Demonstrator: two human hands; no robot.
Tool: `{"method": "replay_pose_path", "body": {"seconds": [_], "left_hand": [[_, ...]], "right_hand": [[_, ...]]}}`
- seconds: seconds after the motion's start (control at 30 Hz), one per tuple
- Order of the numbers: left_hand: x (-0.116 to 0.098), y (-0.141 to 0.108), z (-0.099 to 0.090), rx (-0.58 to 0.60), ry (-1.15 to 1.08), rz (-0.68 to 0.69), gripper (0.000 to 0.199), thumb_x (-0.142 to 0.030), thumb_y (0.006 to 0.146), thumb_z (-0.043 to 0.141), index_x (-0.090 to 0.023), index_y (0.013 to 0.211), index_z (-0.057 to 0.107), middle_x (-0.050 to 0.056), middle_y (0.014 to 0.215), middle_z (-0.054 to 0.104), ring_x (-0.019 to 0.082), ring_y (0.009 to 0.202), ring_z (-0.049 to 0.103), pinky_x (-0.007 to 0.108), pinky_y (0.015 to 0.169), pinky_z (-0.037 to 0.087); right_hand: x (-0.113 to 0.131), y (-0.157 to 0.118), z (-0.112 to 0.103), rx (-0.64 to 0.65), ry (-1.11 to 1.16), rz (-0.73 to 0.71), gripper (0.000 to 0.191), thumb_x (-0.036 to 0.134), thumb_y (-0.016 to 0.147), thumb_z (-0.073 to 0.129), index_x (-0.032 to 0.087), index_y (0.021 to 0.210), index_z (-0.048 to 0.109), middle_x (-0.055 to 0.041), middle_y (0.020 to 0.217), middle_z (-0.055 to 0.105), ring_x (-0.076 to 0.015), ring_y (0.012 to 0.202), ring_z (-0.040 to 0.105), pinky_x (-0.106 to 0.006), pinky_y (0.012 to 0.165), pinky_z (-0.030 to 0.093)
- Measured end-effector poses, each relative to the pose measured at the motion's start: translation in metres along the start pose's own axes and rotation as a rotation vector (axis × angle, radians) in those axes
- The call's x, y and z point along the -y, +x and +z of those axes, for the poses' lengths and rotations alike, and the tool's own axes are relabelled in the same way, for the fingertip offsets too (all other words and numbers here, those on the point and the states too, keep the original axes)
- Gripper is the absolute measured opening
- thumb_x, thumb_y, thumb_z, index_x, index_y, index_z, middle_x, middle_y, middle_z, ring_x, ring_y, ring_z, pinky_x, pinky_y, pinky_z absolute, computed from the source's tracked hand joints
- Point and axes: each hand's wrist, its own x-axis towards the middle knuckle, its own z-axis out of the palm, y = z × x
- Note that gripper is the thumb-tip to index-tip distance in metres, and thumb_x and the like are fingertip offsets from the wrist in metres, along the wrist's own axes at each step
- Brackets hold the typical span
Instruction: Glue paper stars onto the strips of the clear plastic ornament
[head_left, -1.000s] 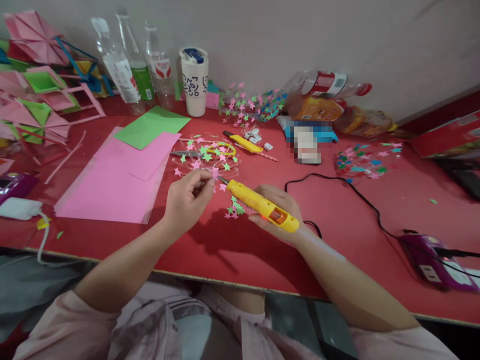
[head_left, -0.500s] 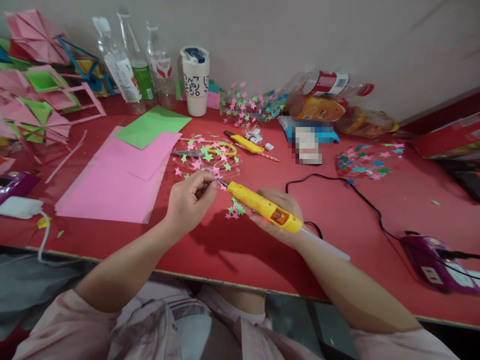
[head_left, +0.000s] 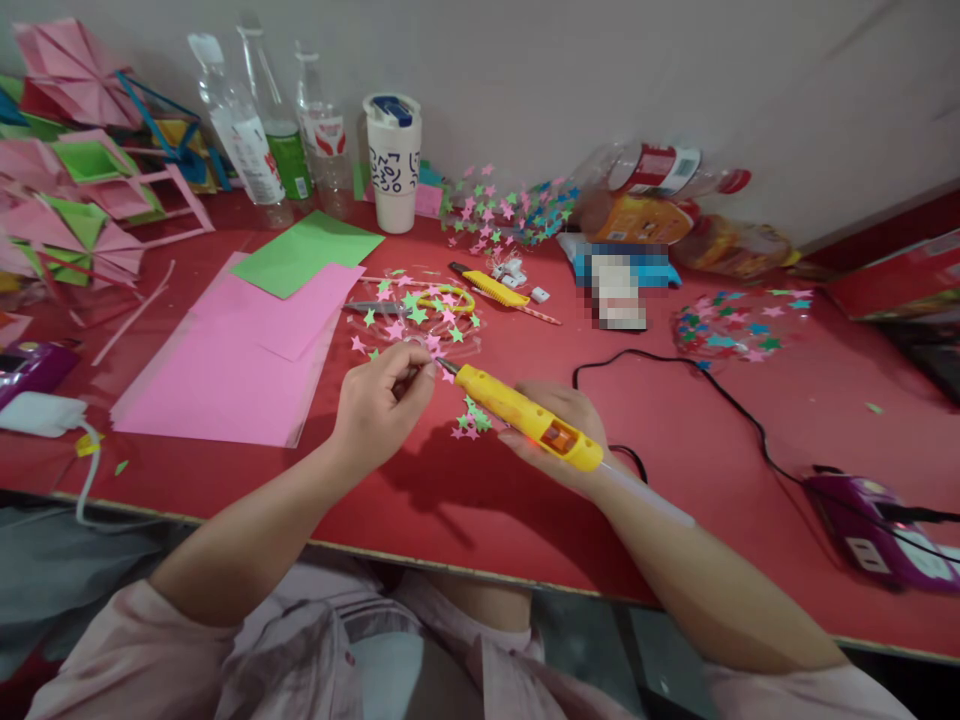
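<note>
My right hand is wrapped round a yellow hot glue gun, its metal tip pointing left and a clear glue stick sticking out of its back end. An orange-red glow shows on the gun. My left hand is closed in a pinch right at the nozzle; what its fingertips hold is hidden. Just beyond my hands, pink and green paper stars hang on clear strands over scissors with yellow handles. A small cluster of stars shows beneath the glue gun on the red table.
Pink paper and a green sheet lie left. A yellow utility knife, a white tumbler, bottles and more star strands stand or lie behind. A black cord runs to a purple device at right.
</note>
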Motion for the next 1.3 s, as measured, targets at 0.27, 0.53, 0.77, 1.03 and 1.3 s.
{"method": "replay_pose_path", "body": {"seconds": [0.27, 0.53, 0.77, 1.03, 1.3], "left_hand": [[0.0003, -0.0007, -0.0003, 0.009, -0.008, -0.005, 0.01, -0.021, 0.084, 0.05, -0.019, 0.075, 0.053, -0.007, 0.05, 0.049, 0.005, 0.044, 0.046, 0.019, 0.046, 0.034], [0.0001, -0.0002, 0.0003, 0.007, -0.003, -0.007, 0.009, -0.019, 0.082, 0.05, -0.019, 0.074, 0.053, -0.007, 0.05, 0.048, 0.006, 0.044, 0.045, 0.019, 0.046, 0.033], [0.0011, -0.0003, 0.001, 0.015, 0.028, 0.022, 0.007, -0.018, 0.083, 0.049, -0.019, 0.076, 0.053, -0.007, 0.052, 0.048, 0.005, 0.044, 0.045, 0.019, 0.048, 0.033], [0.0069, 0.0016, 0.0003, -0.077, 0.418, 0.282, 0.014, -0.018, 0.085, 0.045, -0.018, 0.078, 0.057, -0.005, 0.049, 0.053, 0.007, 0.043, 0.042, 0.022, 0.046, 0.026], [0.0026, -0.0022, -0.0005, 0.023, 0.155, 0.27, 0.01, -0.019, 0.084, 0.048, -0.019, 0.077, 0.055, -0.006, 0.052, 0.051, 0.006, 0.045, 0.044, 0.02, 0.048, 0.032]], "right_hand": [[-0.0009, -0.0011, -0.0004, -0.002, 0.019, -0.007, 0.038, 0.051, 0.086, 0.049, 0.022, 0.063, 0.04, 0.0031, 0.055, 0.041, -0.0098, 0.048, 0.036, -0.025, 0.047, 0.029], [0.0002, -0.0001, -0.001, 0.009, 0.024, -0.004, 0.038, 0.049, 0.085, 0.051, 0.022, 0.063, 0.036, 0.0045, 0.056, 0.037, -0.0091, 0.047, 0.034, -0.024, 0.047, 0.028], [0.0013, -0.0004, -0.0015, 0.014, 0.033, -0.001, 0.038, 0.049, 0.086, 0.051, 0.022, 0.063, 0.036, 0.0045, 0.056, 0.037, -0.0091, 0.048, 0.035, -0.024, 0.047, 0.028], [0.0005, 0.0001, -0.0028, 0.026, 0.017, 0.04, 0.039, 0.05, 0.085, 0.051, 0.022, 0.062, 0.038, 0.0034, 0.056, 0.042, -0.0092, 0.048, 0.038, -0.024, 0.048, 0.03], [-0.0068, -0.0026, -0.0071, -0.158, -0.001, 0.134, 0.021, 0.04, 0.083, 0.055, 0.023, 0.073, 0.048, 0.0002, 0.067, 0.053, -0.0136, 0.056, 0.05, -0.027, 0.053, 0.038]]}}
